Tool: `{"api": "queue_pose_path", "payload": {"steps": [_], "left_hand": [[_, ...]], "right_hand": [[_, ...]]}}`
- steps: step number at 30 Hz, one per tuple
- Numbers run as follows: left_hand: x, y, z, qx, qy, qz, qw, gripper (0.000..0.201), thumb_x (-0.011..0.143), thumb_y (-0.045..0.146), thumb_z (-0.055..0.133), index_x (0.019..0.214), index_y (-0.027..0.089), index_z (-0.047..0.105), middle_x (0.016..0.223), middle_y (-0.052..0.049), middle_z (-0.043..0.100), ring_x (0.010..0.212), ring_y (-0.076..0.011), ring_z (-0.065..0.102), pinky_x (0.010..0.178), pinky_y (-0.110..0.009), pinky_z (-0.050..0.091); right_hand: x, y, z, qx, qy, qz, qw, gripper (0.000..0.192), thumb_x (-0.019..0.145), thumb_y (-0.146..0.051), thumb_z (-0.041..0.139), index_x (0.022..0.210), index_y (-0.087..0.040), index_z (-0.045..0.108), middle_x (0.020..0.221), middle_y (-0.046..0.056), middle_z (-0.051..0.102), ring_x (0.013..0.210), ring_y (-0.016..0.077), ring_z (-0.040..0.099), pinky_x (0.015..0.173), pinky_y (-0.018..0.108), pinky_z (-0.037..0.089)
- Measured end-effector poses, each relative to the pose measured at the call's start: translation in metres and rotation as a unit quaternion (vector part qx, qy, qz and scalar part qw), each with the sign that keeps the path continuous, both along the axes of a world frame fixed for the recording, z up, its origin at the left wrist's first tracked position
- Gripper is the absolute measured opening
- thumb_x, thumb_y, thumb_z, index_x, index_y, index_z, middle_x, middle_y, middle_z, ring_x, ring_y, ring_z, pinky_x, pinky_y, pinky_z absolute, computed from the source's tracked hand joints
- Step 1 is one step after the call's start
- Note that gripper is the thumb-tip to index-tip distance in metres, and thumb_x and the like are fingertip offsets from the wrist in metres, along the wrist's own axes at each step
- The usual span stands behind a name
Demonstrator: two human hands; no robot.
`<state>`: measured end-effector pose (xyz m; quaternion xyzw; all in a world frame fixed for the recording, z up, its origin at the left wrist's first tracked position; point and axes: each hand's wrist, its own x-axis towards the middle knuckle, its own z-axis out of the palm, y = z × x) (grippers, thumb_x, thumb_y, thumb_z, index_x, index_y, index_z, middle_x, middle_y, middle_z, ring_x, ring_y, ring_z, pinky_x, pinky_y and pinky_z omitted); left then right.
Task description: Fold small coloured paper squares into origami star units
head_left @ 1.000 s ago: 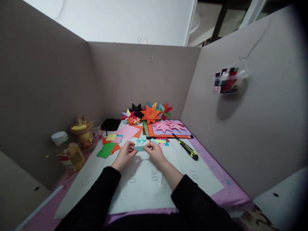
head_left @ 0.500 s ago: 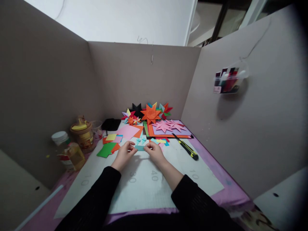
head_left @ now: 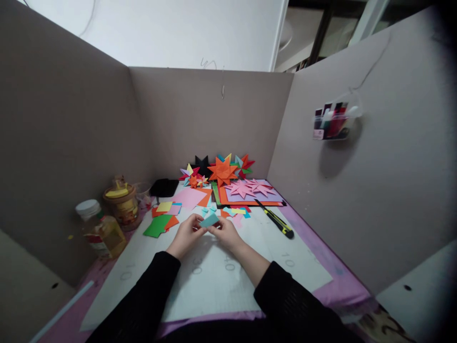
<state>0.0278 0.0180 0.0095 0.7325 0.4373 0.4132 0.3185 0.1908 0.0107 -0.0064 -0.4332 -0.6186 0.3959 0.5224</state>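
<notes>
A small light-blue piece of paper [head_left: 209, 220] is held between my two hands, tilted, its right end higher than its left. My left hand [head_left: 189, 232] pinches it at the left end. On the other side, the fingers of my right hand [head_left: 225, 232] close on its right end. Just beyond the paper lie small light-blue folded pieces [head_left: 213, 209], partly hidden by it. Coloured paper scraps [head_left: 238, 211] rest past my right hand. A green paper sheet [head_left: 157, 226] and a yellow square [head_left: 164, 206] lie to the left of my left hand.
A yellow-black utility knife [head_left: 274, 219] lies at the right. Folded paper stars, orange [head_left: 223, 170] and pink [head_left: 241, 188], sit at the back. A bottle [head_left: 107, 236] and a brown tub [head_left: 123, 205] stand at the left. Grey panels [head_left: 210, 119] enclose the table.
The light-blue paper was level and has been turned to a slant, its right end raised. My hands have come closer together around it. The view has shifted slightly.
</notes>
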Motion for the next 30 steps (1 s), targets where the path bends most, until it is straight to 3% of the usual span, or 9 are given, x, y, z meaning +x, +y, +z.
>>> {"api": "queue_pose_path", "payload": {"steps": [5,10,17,25,30], "left_hand": [[0.001,0.0,-0.004,0.015,-0.004,0.009,1.0,0.021,0.069,0.028,0.063,0.081,0.018,0.048,0.067,0.003,0.055,0.06,-0.0117,0.054,0.055,-0.021,0.041],[0.003,-0.004,-0.001,0.018,0.007,-0.002,1.0,0.018,0.069,0.025,0.06,0.08,0.018,0.047,0.061,0.006,0.052,0.056,-0.0104,0.05,0.054,-0.021,0.038],[0.005,-0.007,0.008,0.012,0.021,0.005,1.0,0.018,0.07,0.024,0.057,0.084,0.02,0.046,0.054,0.008,0.05,0.051,-0.0098,0.048,0.051,-0.019,0.034],[0.007,-0.009,0.009,0.015,0.059,0.003,0.998,0.017,0.068,0.019,0.055,0.083,0.02,0.048,0.058,0.006,0.056,0.053,-0.0108,0.05,0.053,-0.02,0.036],[0.003,-0.009,0.005,0.013,0.078,0.001,0.997,0.02,0.067,0.018,0.055,0.086,0.02,0.049,0.058,0.006,0.056,0.053,-0.0111,0.05,0.052,-0.02,0.035]], "right_hand": [[-0.003,-0.001,-0.005,-0.023,0.005,0.002,1.0,0.014,0.068,-0.027,0.064,0.071,-0.013,0.064,0.063,0.0,0.059,0.059,0.0127,0.051,0.056,0.024,0.038],[-0.005,-0.001,-0.007,-0.032,0.001,-0.041,0.999,0.014,0.068,-0.026,0.061,0.062,-0.014,0.059,0.058,-0.002,0.055,0.056,0.0119,0.048,0.053,0.023,0.036],[-0.01,0.0,-0.007,-0.007,0.001,-0.043,0.999,0.013,0.074,-0.026,0.054,0.068,-0.015,0.055,0.062,-0.002,0.054,0.059,0.012,0.046,0.055,0.024,0.038],[0.01,0.015,-0.006,0.009,0.057,-0.062,0.996,0.022,0.077,-0.035,0.053,0.065,-0.018,0.048,0.059,-0.003,0.046,0.056,0.0108,0.043,0.052,0.022,0.035],[0.027,0.026,-0.009,-0.001,0.115,-0.134,0.984,0.023,0.078,-0.038,0.051,0.069,-0.018,0.049,0.059,-0.003,0.047,0.053,0.0105,0.042,0.051,0.022,0.035]]}}
